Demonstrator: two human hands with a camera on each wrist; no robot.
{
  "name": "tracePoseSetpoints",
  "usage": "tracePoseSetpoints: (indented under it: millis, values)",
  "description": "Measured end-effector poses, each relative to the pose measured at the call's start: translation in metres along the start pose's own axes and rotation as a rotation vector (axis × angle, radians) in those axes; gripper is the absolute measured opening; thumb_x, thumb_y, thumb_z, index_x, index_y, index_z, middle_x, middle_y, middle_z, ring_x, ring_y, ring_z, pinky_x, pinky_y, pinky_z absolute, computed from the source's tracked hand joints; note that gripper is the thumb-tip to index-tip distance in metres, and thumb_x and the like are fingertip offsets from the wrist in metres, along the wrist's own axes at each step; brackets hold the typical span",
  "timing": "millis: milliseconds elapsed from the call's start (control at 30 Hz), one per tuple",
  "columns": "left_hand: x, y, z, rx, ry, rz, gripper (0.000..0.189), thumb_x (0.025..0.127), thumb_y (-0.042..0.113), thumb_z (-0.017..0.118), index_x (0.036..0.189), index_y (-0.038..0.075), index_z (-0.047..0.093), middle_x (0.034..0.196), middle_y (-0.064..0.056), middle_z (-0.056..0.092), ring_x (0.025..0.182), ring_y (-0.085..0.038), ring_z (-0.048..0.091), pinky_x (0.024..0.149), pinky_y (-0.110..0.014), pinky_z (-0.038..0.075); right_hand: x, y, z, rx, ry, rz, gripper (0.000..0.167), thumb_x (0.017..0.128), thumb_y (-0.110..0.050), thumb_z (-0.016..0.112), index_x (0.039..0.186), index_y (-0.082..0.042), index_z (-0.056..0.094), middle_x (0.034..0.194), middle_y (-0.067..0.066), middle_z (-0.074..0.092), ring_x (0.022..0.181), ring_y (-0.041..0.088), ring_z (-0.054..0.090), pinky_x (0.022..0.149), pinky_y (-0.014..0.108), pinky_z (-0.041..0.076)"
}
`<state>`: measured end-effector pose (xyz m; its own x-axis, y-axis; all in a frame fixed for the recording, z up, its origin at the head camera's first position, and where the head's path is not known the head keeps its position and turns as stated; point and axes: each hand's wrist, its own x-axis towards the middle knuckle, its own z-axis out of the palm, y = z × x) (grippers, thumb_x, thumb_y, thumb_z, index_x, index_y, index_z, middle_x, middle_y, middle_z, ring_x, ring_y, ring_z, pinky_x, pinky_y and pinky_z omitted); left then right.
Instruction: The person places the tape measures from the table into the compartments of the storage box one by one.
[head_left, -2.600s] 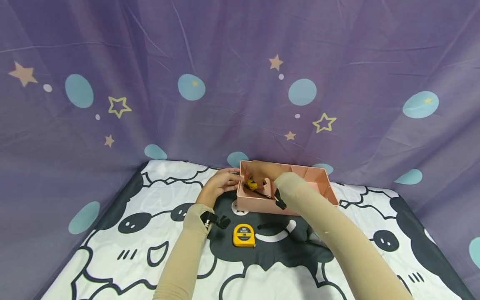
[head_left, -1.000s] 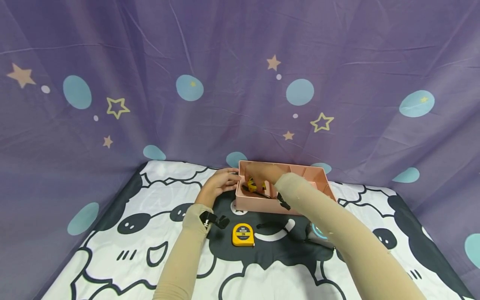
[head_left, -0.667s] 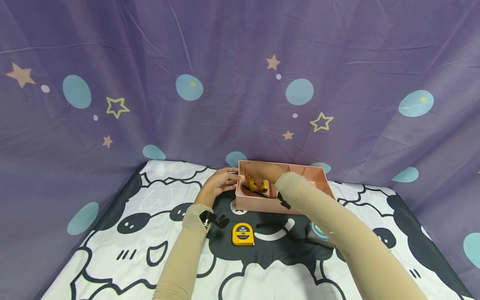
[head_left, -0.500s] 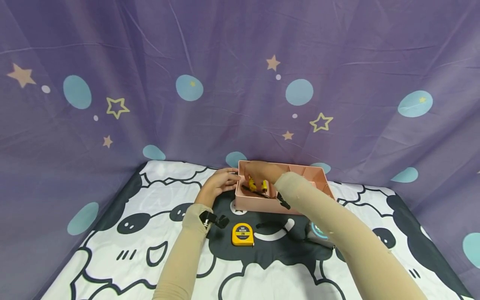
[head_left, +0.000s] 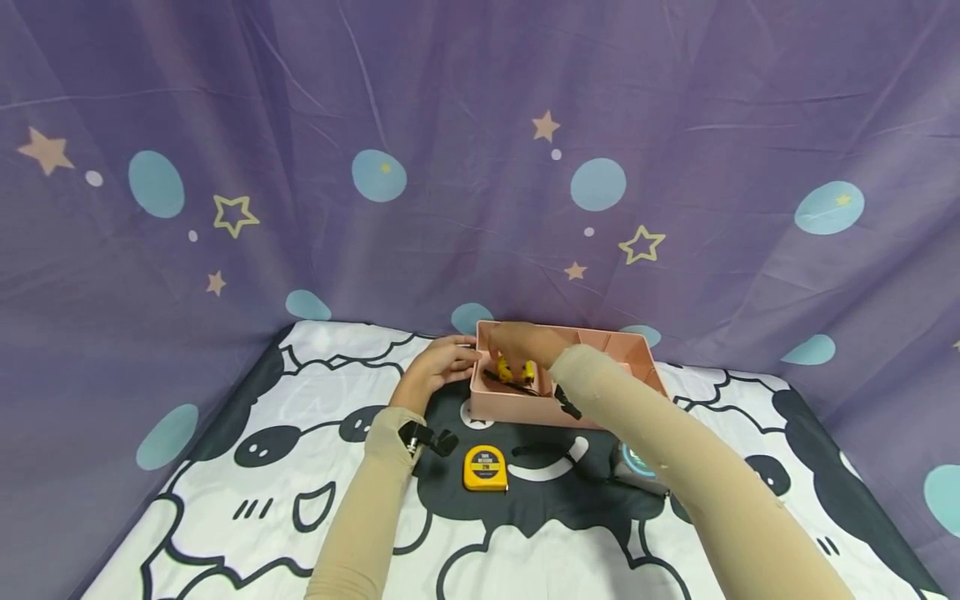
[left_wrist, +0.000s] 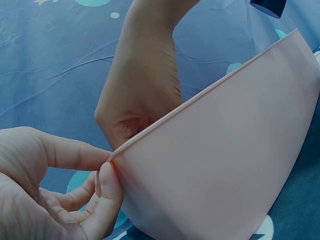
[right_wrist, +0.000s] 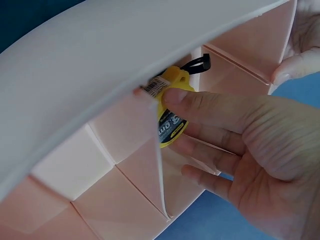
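Inside the left compartment of a pink divided box [head_left: 525,410], my right hand [head_left: 521,340] holds a yellow tape measure [right_wrist: 171,122]. In the right wrist view the thumb lies on its near face and fingers reach behind it; a black strap [right_wrist: 197,65] hangs from it. At the box's left end, my left hand [head_left: 441,365] pinches the rim corner between thumb and index finger, seen plainly in the left wrist view. A second yellow tape measure [head_left: 486,468] lies on the cloth in front of the box.
A grey object with a blue-ringed round label [head_left: 637,467] lies right of the yellow tape measure, partly behind my right sleeve. Thin dividers [right_wrist: 140,195] split the box. A purple patterned curtain [head_left: 420,250] hangs close behind it. Black-and-white cloth [head_left: 300,467] covers the surface.
My right forearm has shifted slightly rightward, uncovering more of the grey object. The tape measure in the box has turned a little under my fingers. My left hand stays at the corner.
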<state>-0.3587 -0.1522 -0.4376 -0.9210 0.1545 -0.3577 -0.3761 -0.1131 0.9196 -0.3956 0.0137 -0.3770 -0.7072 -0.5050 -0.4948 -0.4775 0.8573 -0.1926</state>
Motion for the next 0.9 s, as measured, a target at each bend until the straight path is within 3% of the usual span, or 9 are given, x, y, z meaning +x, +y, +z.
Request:
tracePoseSetpoints:
  millis: [100, 233, 333, 467, 667, 900]
  values:
    - [0.001, 0.0, 0.0, -0.001, 0.0, 0.003, 0.054, 0.094, -0.001, 0.062, 0.146, 0.002, 0.047, 0.083, 0.003, 0.065, 0.071, -0.006, 0.064, 0.064, -0.019, 0.055, 0.003, 0.0, -0.003, -0.211, 0.039, -0.058, 0.05, 0.085, -0.007, 0.082, 0.13, -0.014, 0.063, 0.128, 0.004, 0.065, 0.103, 0.02, 0.064, 0.087, 0.034, 0.061]
    - [0.002, 0.0, 0.0, -0.008, 0.005, 0.001, 0.056, 0.094, 0.0, 0.063, 0.148, 0.003, 0.046, 0.081, 0.004, 0.065, 0.073, -0.007, 0.064, 0.064, -0.019, 0.055, 0.002, 0.006, -0.007, -0.264, 0.083, -0.103, 0.049, 0.089, -0.012, 0.079, 0.134, -0.011, 0.061, 0.131, 0.007, 0.067, 0.107, 0.022, 0.066, 0.09, 0.035, 0.06]
    - [0.003, -0.001, 0.0, -0.012, 0.004, -0.003, 0.057, 0.094, -0.001, 0.063, 0.149, 0.003, 0.045, 0.082, 0.004, 0.065, 0.072, -0.007, 0.063, 0.064, -0.019, 0.055, -0.004, 0.014, -0.01, -0.229, 0.121, -0.162, 0.048, 0.089, -0.012, 0.078, 0.134, -0.006, 0.064, 0.131, 0.01, 0.068, 0.112, 0.025, 0.067, 0.095, 0.038, 0.058]
    - [0.003, 0.0, -0.001, 0.001, 0.012, -0.011, 0.058, 0.094, 0.0, 0.063, 0.149, 0.003, 0.045, 0.088, 0.002, 0.064, 0.072, -0.006, 0.063, 0.065, -0.019, 0.055, -0.017, 0.021, -0.014, -0.102, 0.167, -0.239, 0.047, 0.088, -0.01, 0.079, 0.132, 0.0, 0.066, 0.13, 0.016, 0.068, 0.118, 0.032, 0.065, 0.1, 0.043, 0.056]
    - [0.004, 0.001, -0.001, 0.018, 0.029, -0.016, 0.056, 0.097, 0.003, 0.063, 0.15, 0.005, 0.046, 0.095, 0.0, 0.063, 0.077, -0.008, 0.063, 0.067, -0.02, 0.055, -0.034, 0.029, -0.02, -0.009, 0.249, -0.329, 0.047, 0.088, -0.01, 0.079, 0.13, 0.004, 0.065, 0.127, 0.021, 0.069, 0.118, 0.037, 0.065, 0.099, 0.045, 0.056]
    - [0.004, 0.0, 0.002, 0.008, 0.025, -0.011, 0.055, 0.096, 0.002, 0.062, 0.149, 0.004, 0.046, 0.096, -0.001, 0.064, 0.075, -0.008, 0.064, 0.066, -0.019, 0.055, -0.056, 0.03, -0.016, 0.081, 0.316, -0.347, 0.044, 0.09, -0.012, 0.077, 0.131, 0.001, 0.066, 0.128, 0.02, 0.069, 0.116, 0.036, 0.065, 0.1, 0.045, 0.055]
